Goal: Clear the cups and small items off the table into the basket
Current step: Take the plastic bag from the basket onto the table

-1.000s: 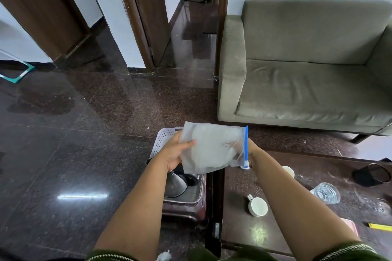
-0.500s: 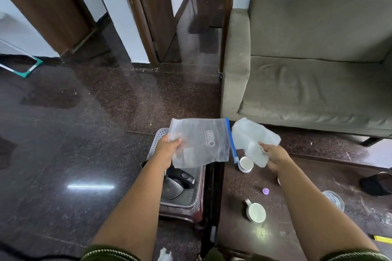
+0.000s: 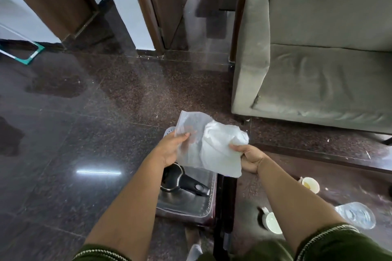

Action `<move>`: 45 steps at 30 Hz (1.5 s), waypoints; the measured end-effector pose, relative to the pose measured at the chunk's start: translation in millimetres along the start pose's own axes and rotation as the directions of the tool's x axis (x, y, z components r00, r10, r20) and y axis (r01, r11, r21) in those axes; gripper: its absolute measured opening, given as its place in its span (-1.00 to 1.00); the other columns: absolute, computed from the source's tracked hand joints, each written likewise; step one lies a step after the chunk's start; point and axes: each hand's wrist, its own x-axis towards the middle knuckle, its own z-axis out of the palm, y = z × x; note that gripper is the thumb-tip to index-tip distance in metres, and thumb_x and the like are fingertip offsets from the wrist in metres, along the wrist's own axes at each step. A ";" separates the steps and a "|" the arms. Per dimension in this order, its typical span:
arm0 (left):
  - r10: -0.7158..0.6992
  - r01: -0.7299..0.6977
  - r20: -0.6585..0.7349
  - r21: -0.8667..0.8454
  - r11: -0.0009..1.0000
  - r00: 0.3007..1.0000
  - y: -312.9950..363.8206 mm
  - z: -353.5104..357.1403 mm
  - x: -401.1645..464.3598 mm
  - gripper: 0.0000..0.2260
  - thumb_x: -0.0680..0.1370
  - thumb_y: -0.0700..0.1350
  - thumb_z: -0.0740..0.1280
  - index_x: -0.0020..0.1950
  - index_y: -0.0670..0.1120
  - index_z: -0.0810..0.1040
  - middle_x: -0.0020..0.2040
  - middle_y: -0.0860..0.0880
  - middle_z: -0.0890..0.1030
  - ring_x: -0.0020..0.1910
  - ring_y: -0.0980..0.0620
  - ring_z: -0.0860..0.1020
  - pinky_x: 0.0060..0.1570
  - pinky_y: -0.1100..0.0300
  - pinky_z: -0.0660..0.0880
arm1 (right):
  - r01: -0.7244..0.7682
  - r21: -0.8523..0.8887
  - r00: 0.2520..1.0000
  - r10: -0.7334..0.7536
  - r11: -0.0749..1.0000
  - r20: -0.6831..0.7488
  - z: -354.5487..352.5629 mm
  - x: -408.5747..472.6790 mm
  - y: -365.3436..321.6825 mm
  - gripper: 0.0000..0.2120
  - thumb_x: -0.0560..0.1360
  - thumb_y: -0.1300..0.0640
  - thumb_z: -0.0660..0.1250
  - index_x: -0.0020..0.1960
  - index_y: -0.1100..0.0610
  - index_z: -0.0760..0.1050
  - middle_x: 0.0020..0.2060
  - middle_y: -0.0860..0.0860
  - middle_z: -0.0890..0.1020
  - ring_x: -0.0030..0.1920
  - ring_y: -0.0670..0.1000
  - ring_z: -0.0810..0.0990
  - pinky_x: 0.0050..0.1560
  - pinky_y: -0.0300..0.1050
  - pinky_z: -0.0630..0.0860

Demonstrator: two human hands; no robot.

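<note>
**Both hands on plastic bags above the basket**

The left hand (image 3: pixel 171 147) pinches the lower left edge of a clear plastic bag (image 3: pixel 189 131), thumb on the near face and fingers curled behind it. The bag stands roughly upright, its long axis running from the hand up and slightly away toward the floor beyond, its top corner pointing away from the person. The right hand (image 3: pixel 250 158) grips a crumpled white bag (image 3: pixel 220 150), fingers curled tightly round its right edge. This bag hangs with its long axis running from upper right to lower left, its ragged lower edge pointing down toward the table edge. The two bags overlap in the middle, the white one in front of the clear one.

Directly below the left hand sits the white perforated basket (image 3: pixel 169 131), only its far rim showing behind the clear bag. Nearer lies a kettle (image 3: pixel 184 182) with a black handle, resting on a metal tray (image 3: pixel 184 205).

To the right is the dark table (image 3: pixel 297 167). On it stand a white cup (image 3: pixel 272 221) beside the right forearm, a cup with yellowish residue (image 3: pixel 309 184) farther right, and a crumpled clear plastic cup (image 3: pixel 356 217) near the sleeve. A grey-green sofa (image 3: pixel 318 59) stands beyond the table on the dark polished floor (image 3: pixel 84 123).
</note>
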 end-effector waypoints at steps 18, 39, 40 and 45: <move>-0.128 0.320 -0.295 0.899 0.298 0.947 -53.6 -146.1 124.7 -0.25 0.45 -0.20 0.40 0.50 -0.11 0.03 0.26 -0.26 0.49 0.17 -0.21 0.53 0.02 0.03 0.48 | -0.372 -0.846 0.840 -0.251 0.381 -0.482 59.9 172.6 68.0 -0.68 0.58 0.10 0.21 0.26 0.26 0.46 0.18 0.16 0.57 0.18 0.16 0.56 0.10 -0.09 0.49; -0.059 -0.287 0.293 0.841 -0.459 0.954 -87.7 -162.5 163.6 -0.16 0.41 0.25 0.37 0.56 -0.02 0.10 0.59 -0.03 -0.19 0.55 -0.19 -0.07 0.46 -0.15 -0.17 | -0.056 -0.597 0.722 -0.381 0.800 -0.578 70.6 195.4 80.2 -0.71 0.57 0.13 0.28 0.25 0.23 0.51 -0.04 0.05 0.59 -0.02 0.06 0.54 -0.01 -0.10 0.46; -0.116 -0.271 0.245 0.846 -0.459 0.962 -91.8 -165.2 166.7 -0.20 0.50 0.27 0.24 0.58 -0.06 -0.02 0.58 -0.04 -0.25 0.56 -0.15 -0.17 0.45 -0.11 -0.28 | -0.130 -0.603 0.756 -0.315 0.787 -0.574 69.6 201.1 77.9 -0.70 0.57 0.11 0.30 0.22 0.25 0.53 -0.06 0.08 0.60 -0.05 0.08 0.54 -0.02 -0.09 0.47; -0.080 -0.159 0.138 0.883 -0.442 0.987 -97.7 -161.5 174.5 -0.25 0.59 0.20 0.11 0.56 -0.10 -0.25 0.56 -0.05 -0.29 0.56 -0.07 -0.23 0.49 0.00 -0.26 | -0.417 -0.756 0.808 -0.176 0.505 -0.563 55.4 223.0 83.7 -0.67 0.59 0.08 0.23 0.28 0.24 0.48 0.16 0.19 0.60 0.16 0.20 0.57 0.04 -0.10 0.45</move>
